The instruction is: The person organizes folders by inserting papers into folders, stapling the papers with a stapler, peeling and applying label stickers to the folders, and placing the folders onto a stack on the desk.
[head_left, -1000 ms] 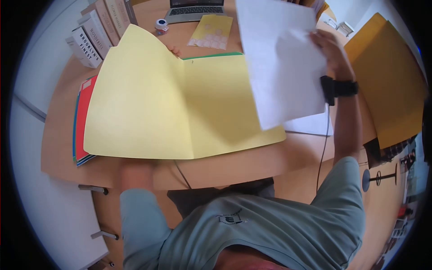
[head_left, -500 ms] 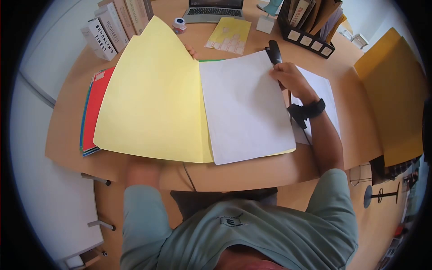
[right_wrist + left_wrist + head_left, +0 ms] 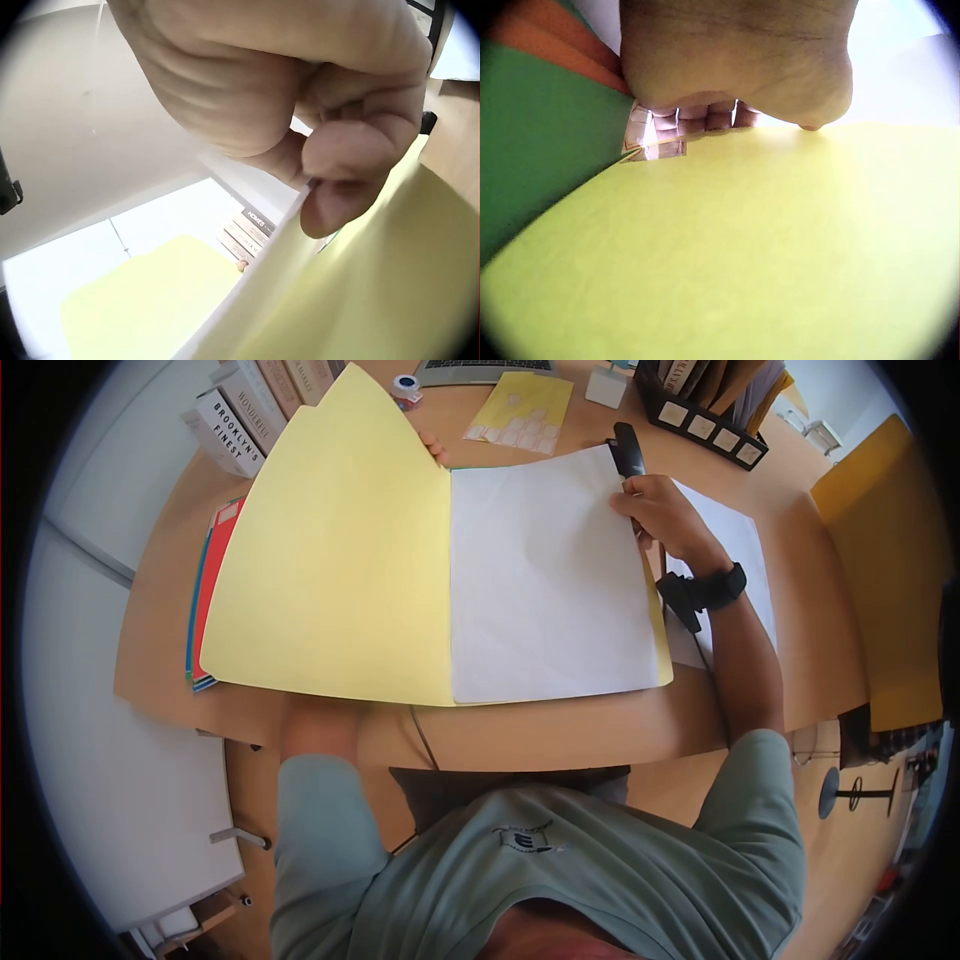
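A yellow folder [image 3: 330,560] lies spread, its left cover raised and tilted. White paper [image 3: 550,580] rests on its right half. My right hand [image 3: 672,520] pinches the paper's right edge between thumb and fingers, as the right wrist view also shows [image 3: 300,97]. Behind the raised cover is my left hand [image 3: 433,448], only its fingertips showing at the cover's edge; in the left wrist view the hand [image 3: 735,60] is against the back of the yellow cover [image 3: 727,247], with its fingers curled over the edge. A black stapler-like object [image 3: 628,448] is just beyond my right hand.
Red and blue folders [image 3: 212,590] lie at the left, books [image 3: 235,435] behind them. At the back are a laptop [image 3: 480,372], a tape roll [image 3: 406,390], a patterned yellow envelope [image 3: 522,412] and a black organizer [image 3: 700,422]. More white paper [image 3: 745,560] lies right of the folder.
My right hand has brought the white paper down and left onto the folder's right half, then shifted it close to the fold. My left hand still supports the raised cover.
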A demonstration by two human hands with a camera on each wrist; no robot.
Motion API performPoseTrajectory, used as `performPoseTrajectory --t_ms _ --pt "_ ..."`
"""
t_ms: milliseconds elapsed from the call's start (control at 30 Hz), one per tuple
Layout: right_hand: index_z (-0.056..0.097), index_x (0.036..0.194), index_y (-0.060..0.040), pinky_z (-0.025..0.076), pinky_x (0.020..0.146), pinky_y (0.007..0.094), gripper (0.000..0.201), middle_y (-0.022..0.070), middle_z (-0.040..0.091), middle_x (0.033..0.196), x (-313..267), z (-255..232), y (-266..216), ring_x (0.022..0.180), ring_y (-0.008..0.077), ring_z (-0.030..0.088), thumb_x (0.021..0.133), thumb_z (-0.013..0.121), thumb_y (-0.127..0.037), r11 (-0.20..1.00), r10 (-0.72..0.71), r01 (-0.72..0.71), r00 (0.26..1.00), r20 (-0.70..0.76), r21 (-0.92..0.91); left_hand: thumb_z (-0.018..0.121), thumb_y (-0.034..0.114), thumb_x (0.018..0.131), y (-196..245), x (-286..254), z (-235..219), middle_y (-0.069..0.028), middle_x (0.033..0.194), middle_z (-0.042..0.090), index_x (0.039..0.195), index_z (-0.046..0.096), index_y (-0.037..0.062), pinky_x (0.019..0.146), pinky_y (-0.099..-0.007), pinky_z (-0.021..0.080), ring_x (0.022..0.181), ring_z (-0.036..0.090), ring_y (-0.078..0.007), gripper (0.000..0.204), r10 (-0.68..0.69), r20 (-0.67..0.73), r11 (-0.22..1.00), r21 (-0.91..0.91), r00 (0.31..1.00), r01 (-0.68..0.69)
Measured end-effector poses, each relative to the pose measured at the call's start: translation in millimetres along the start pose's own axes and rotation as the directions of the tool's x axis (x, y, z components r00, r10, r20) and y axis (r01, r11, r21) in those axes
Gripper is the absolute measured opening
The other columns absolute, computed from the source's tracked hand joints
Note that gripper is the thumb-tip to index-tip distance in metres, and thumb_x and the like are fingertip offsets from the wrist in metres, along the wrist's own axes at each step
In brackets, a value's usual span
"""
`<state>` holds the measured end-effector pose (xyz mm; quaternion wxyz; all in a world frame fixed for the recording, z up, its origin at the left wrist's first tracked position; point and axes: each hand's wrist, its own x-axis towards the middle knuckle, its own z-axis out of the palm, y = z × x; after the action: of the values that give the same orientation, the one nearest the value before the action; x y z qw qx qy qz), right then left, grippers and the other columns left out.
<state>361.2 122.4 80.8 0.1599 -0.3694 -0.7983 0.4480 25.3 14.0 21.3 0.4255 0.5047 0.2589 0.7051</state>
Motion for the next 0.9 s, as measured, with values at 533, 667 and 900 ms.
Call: performPoseTrajectory --t_ms 533,667,900 --pt "0.059 0.082 0.0017 0.036 0.044 0.0239 0.02 0.0036 0.053 0.063 -1.3 -3.7 0.3 0.05 0.0099 0.048 0.089 0.062 -0.017 0.999 0.027 -0.027 0.999 0.027 -0.021 0.054 0.033 0.096 2.6 1.0 1.7 -0.0101 0.099 0.063 0.109 0.057 0.0029 0.101 -0.0416 0.038 0.094 0.059 -0.0241 0.033 0.004 -0.023 1.0 0.021 1.0 -0.004" --pt "0.06 0.083 0.0022 0.041 0.043 0.0246 0.021 0.0042 0.055 0.063 -1.0 -2.5 -1.3 0.048 0.0107 0.051 0.089 0.062 -0.018 0.996 0.03 -0.028 0.999 0.015 -0.088 0.054 0.033 0.096 2.2 0.5 1.6 -0.0101 0.099 0.063 0.109 0.057 0.0029 0.101 -0.0418 0.038 0.094 0.059 -0.0241 0.033 0.0 -0.024 1.0 0.022 1.0 0.0" --pt "0.059 0.082 0.0024 0.04 0.042 0.0256 0.023 0.0042 0.055 0.059 -7.4 -0.9 -9.1 0.045 0.0111 0.052 0.089 0.061 -0.02 0.988 0.034 -0.033 0.999 0.005 -0.149 0.054 0.034 0.096 1.0 2.0 0.6 -0.01 0.098 0.063 0.109 0.057 0.003 0.102 -0.0423 0.038 0.093 0.059 -0.0242 0.033 0.001 -0.01 1.0 0.01 1.0 0.0"
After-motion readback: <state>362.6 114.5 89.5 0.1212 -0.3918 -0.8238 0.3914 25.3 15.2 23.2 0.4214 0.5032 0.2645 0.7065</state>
